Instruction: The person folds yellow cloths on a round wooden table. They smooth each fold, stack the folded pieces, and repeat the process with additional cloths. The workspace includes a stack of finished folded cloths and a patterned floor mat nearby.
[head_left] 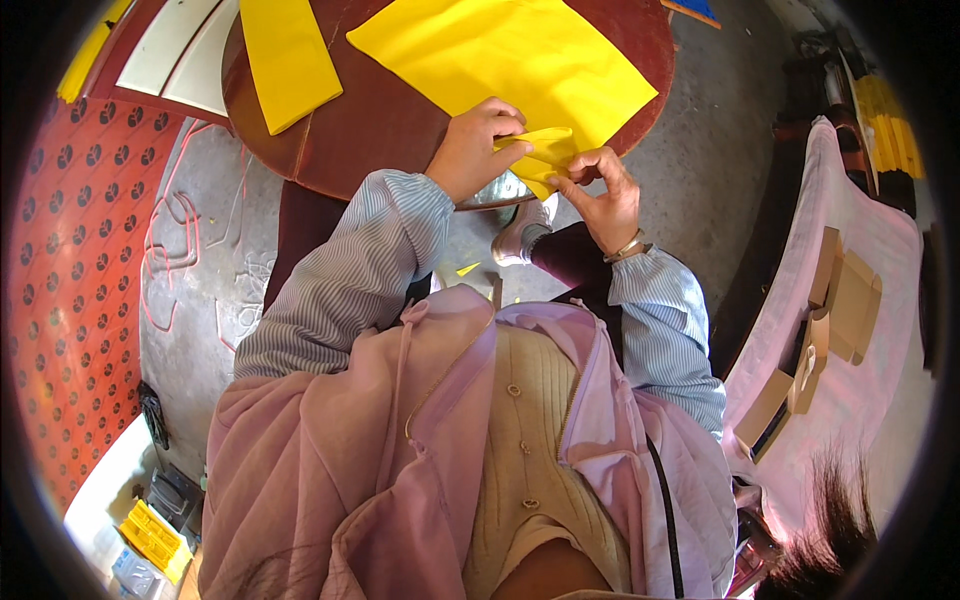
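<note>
Over the near edge of a round brown table (345,150), both my hands hold a small folded yellow piece (545,152) that looks like thin cloth. My left hand (480,145) is closed on its left side, thumb stretched toward the fold. My right hand (608,198) pinches its lower right corner between thumb and fingers. Just beyond lies a large flat yellow sheet (510,55); I cannot tell whether the folded piece is part of it. Left of that, a long folded yellow strip (290,70) lies on the table.
A pink-covered surface (880,260) with open cardboard boxes (855,300) stands at the right. Red patterned sheeting (90,280) is at the left, beside pinkish cord (190,235) on the concrete floor. At lower left is a yellow crate (155,540). My shoe (520,235) shows below the table.
</note>
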